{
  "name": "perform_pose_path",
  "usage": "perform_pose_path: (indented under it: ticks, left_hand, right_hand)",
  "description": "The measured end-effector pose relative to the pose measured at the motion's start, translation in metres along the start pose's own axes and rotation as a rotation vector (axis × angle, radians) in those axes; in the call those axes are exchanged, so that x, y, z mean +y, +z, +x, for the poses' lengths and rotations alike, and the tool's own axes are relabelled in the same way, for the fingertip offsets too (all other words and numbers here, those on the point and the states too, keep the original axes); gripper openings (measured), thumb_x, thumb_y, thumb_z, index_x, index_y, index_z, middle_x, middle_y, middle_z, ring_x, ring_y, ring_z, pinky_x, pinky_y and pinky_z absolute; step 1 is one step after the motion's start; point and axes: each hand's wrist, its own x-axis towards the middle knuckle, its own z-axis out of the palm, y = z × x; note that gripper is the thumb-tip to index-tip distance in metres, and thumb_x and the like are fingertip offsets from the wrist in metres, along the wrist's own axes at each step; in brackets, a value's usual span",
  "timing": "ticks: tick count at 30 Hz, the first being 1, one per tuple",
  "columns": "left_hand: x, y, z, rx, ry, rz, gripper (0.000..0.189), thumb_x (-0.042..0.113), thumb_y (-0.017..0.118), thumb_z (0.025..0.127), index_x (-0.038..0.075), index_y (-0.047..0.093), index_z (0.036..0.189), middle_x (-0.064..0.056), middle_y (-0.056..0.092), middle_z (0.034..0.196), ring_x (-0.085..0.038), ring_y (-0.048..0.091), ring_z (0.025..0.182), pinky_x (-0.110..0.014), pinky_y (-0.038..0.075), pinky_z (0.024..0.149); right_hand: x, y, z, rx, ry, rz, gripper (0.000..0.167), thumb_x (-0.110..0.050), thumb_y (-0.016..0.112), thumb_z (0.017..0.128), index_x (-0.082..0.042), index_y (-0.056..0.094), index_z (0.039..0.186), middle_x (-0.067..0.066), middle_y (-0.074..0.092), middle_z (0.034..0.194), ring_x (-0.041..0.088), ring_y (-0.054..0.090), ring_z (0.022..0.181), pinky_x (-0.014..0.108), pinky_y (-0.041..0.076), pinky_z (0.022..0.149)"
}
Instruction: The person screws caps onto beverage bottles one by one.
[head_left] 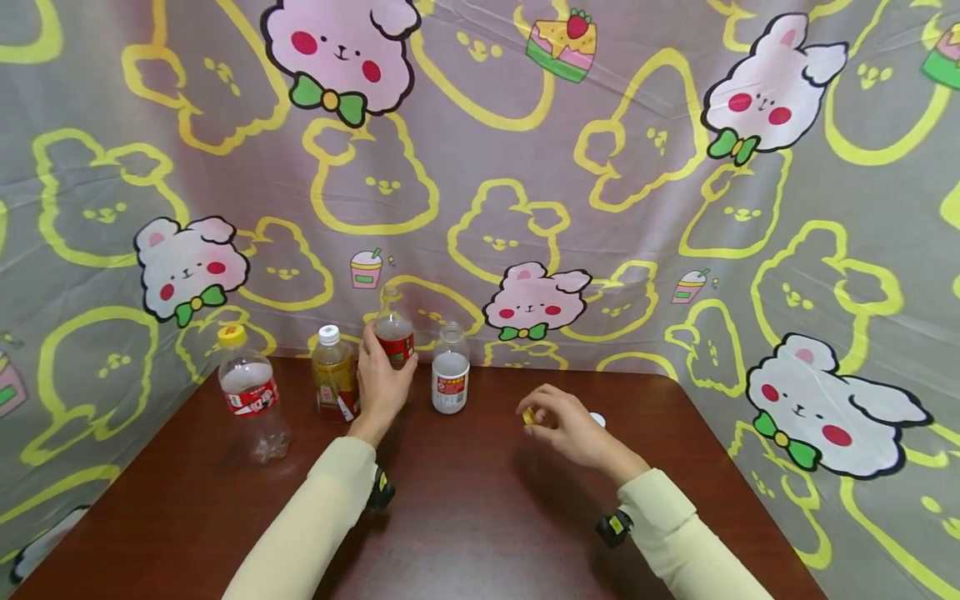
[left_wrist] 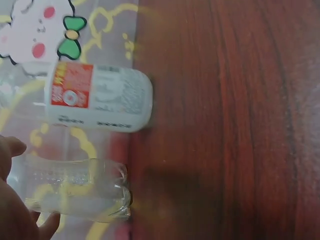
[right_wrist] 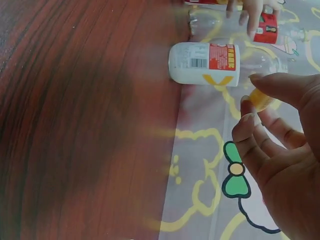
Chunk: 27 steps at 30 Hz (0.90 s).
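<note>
My left hand [head_left: 382,382] grips a clear plastic bottle [head_left: 393,329] with a red label at the back of the table; its neck shows no cap. In the left wrist view the bottle's clear base [left_wrist: 95,187] shows beside my fingers. My right hand [head_left: 567,427] pinches a yellow bottle cap [right_wrist: 261,100] between thumb and fingertips, above the table to the right. Between the hands stands an uncapped bottle with a white label [head_left: 450,385], upright. A white cap [head_left: 597,419] lies on the table, partly hidden behind my right hand.
Left of my left hand stands a white-capped bottle [head_left: 334,379] with a yellow-brown label. Farther left is a clear bottle [head_left: 251,392] with a yellow cap and red label. A patterned cloth [head_left: 465,150] hangs behind the dark wooden table [head_left: 465,508] and along its sides.
</note>
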Motion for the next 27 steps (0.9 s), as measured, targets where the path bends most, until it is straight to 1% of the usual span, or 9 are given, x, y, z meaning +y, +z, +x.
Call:
perform_pose_path:
  ticks: [5, 8, 11, 13, 15, 17, 20, 22, 27]
  left_hand:
    - [0.015, -0.012, -0.008, -0.002, 0.077, -0.002, 0.086, 0.023, 0.086, 0.082, 0.013, 0.035, 0.150, -0.022, 0.050, 0.140, -0.045, 0.055, 0.122, -0.060, 0.045, 0.102]
    - [0.022, -0.021, -0.013, -0.032, 0.113, -0.001, 0.088, 0.022, 0.087, 0.081, 0.013, 0.035, 0.151, -0.020, 0.050, 0.140, -0.045, 0.056, 0.121, -0.060, 0.046, 0.101]
    - [0.027, -0.031, -0.019, -0.068, 0.148, 0.007, 0.088, 0.020, 0.088, 0.079, 0.011, 0.037, 0.151, -0.020, 0.051, 0.138, -0.044, 0.057, 0.119, -0.060, 0.047, 0.099]
    - [0.029, -0.039, -0.023, -0.088, 0.181, 0.026, 0.087, 0.018, 0.089, 0.078, 0.010, 0.038, 0.149, -0.020, 0.053, 0.134, -0.043, 0.058, 0.116, -0.059, 0.048, 0.097]
    - [0.029, -0.045, -0.027, -0.110, 0.226, 0.047, 0.087, 0.017, 0.089, 0.077, 0.010, 0.040, 0.149, -0.020, 0.054, 0.130, -0.041, 0.058, 0.114, -0.058, 0.049, 0.096]
    - [0.030, -0.051, -0.030, -0.136, 0.274, 0.066, 0.087, 0.016, 0.090, 0.076, 0.011, 0.041, 0.148, -0.019, 0.055, 0.125, -0.040, 0.058, 0.112, -0.056, 0.049, 0.095]
    - [0.031, -0.058, -0.037, -0.190, 0.335, 0.080, 0.088, 0.015, 0.091, 0.075, 0.012, 0.042, 0.149, -0.017, 0.055, 0.125, -0.038, 0.056, 0.113, -0.054, 0.049, 0.096]
    - [0.032, -0.061, -0.041, -0.226, 0.368, 0.091, 0.088, 0.016, 0.090, 0.076, 0.012, 0.042, 0.149, -0.016, 0.055, 0.124, -0.037, 0.055, 0.113, -0.053, 0.049, 0.095]
    - [0.032, -0.067, -0.052, -0.296, 0.419, 0.149, 0.085, 0.020, 0.088, 0.079, 0.016, 0.041, 0.151, -0.013, 0.053, 0.125, -0.033, 0.057, 0.111, -0.050, 0.051, 0.090]
  right_hand:
    - [0.000, -0.002, -0.004, 0.035, 0.030, 0.065, 0.029, -0.003, 0.079, 0.087, -0.018, 0.071, 0.111, 0.000, 0.065, 0.102, 0.017, 0.062, 0.086, 0.027, 0.054, 0.071]
    - [0.000, -0.004, -0.006, 0.036, 0.077, 0.133, 0.026, -0.008, 0.079, 0.089, -0.018, 0.071, 0.113, 0.001, 0.066, 0.104, 0.019, 0.065, 0.088, 0.027, 0.054, 0.072]
    - [0.000, -0.003, -0.007, 0.014, 0.121, 0.223, 0.027, -0.011, 0.077, 0.092, -0.014, 0.070, 0.118, 0.008, 0.067, 0.108, 0.024, 0.068, 0.089, 0.028, 0.056, 0.069]
    - [0.002, -0.002, -0.007, -0.002, 0.135, 0.272, 0.029, -0.009, 0.075, 0.093, -0.010, 0.068, 0.121, 0.013, 0.067, 0.109, 0.030, 0.069, 0.088, 0.031, 0.056, 0.065]
    - [0.002, -0.001, -0.007, -0.014, 0.148, 0.304, 0.030, -0.007, 0.074, 0.093, -0.009, 0.067, 0.123, 0.016, 0.068, 0.110, 0.030, 0.069, 0.087, 0.033, 0.057, 0.065]
    - [0.002, 0.000, -0.007, -0.020, 0.159, 0.328, 0.031, -0.008, 0.074, 0.093, -0.009, 0.067, 0.123, 0.015, 0.069, 0.107, 0.027, 0.070, 0.085, 0.035, 0.057, 0.066]
    - [-0.001, -0.001, -0.007, -0.022, 0.178, 0.358, 0.029, -0.012, 0.076, 0.093, -0.012, 0.068, 0.121, 0.012, 0.071, 0.103, 0.019, 0.070, 0.081, 0.038, 0.058, 0.067]
    - [-0.003, -0.002, -0.007, -0.018, 0.181, 0.373, 0.029, -0.014, 0.076, 0.093, -0.013, 0.068, 0.121, 0.012, 0.072, 0.102, 0.019, 0.070, 0.081, 0.040, 0.058, 0.067]
    - [-0.004, 0.000, -0.006, -0.017, 0.172, 0.413, 0.029, -0.013, 0.076, 0.093, -0.011, 0.068, 0.121, 0.018, 0.071, 0.106, 0.027, 0.072, 0.089, 0.045, 0.060, 0.072]
